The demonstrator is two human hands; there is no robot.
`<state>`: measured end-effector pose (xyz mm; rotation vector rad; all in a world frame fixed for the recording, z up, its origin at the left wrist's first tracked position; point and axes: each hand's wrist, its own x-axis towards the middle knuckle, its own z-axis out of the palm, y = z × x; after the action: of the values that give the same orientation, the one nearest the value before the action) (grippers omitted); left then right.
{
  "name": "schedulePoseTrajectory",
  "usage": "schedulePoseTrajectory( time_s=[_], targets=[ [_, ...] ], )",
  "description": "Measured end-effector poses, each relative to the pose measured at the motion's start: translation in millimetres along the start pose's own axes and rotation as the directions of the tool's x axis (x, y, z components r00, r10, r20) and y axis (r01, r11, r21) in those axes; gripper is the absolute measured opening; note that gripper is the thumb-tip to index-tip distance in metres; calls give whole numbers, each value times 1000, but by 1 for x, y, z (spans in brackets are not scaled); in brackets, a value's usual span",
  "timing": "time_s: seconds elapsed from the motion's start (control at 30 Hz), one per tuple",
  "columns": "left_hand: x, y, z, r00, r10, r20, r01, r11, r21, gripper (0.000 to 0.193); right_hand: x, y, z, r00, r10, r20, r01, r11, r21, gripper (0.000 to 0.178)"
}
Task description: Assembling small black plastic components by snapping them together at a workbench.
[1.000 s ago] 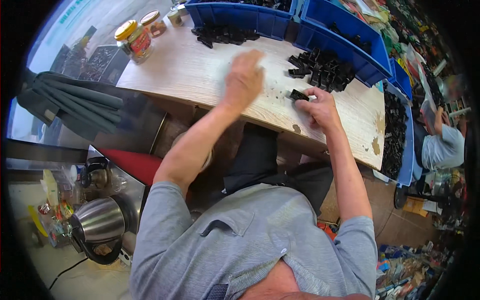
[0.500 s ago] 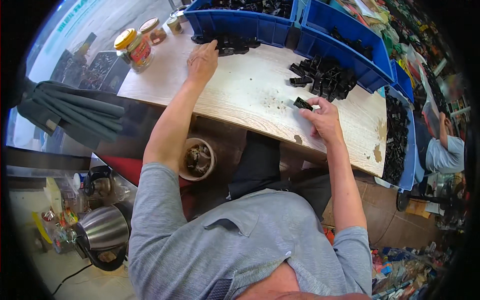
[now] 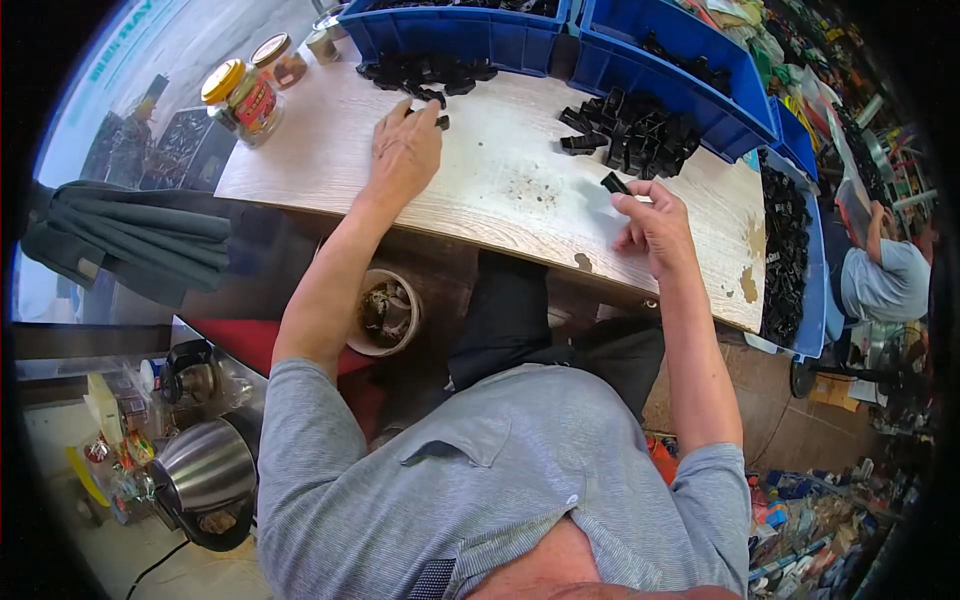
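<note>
My right hand (image 3: 655,222) is above the right half of the table, pinching a small black plastic part (image 3: 614,183) between thumb and forefinger. My left hand (image 3: 405,152) is palm down just in front of the left pile of black parts (image 3: 415,72). Its fingers are closed on another black plastic part (image 3: 442,122), mostly hidden by the hand, with an end showing at the fingertips. Beyond my right hand lies a larger heap of the same black parts (image 3: 635,135).
Blue bins (image 3: 455,42) of black parts line the table's far edge, and a bin (image 3: 795,270) stands at its right. A yellow-lidded jar (image 3: 243,100) is at far left. Below the front edge is a waste bucket (image 3: 388,312). Another person (image 3: 885,280) sits at far right.
My left hand has drawn back from the left pile with a black part. My right hand still holds its part, now turned differently. The whole view has shifted slightly.
</note>
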<state>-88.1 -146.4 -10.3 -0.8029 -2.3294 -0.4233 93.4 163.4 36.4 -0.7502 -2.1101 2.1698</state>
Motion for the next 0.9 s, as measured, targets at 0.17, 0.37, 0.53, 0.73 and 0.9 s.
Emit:
schedulePoseTrajectory(
  time_s=[0.17, 0.37, 0.53, 0.73, 0.9],
  targets=[
    [-3, 0, -2, 999, -15, -32, 12, 995, -96, 29, -3, 6, -41, 996, 2, -87, 6, 995, 95, 31],
    [-2, 21, -18, 998, 62, -7, -62, 998, 10, 23, 9, 9, -113, 948, 33, -317, 0, 995, 101, 25],
    [-1, 45, -20, 988, 125, 95, -125, 992, -10, 24, 20, -2, -181, 761, 36, -648, 112, 976, 186, 22],
    [6, 67, -23, 951, 150, 270, -142, 989, -49, 23, 15, -15, -131, 782, -43, -622, 131, 987, 97, 39],
    [16, 78, -23, 953, 169, 252, -134, 980, -148, 13, 20, -19, -54, 963, -84, -256, 70, 995, -65, 53]
  ],
)
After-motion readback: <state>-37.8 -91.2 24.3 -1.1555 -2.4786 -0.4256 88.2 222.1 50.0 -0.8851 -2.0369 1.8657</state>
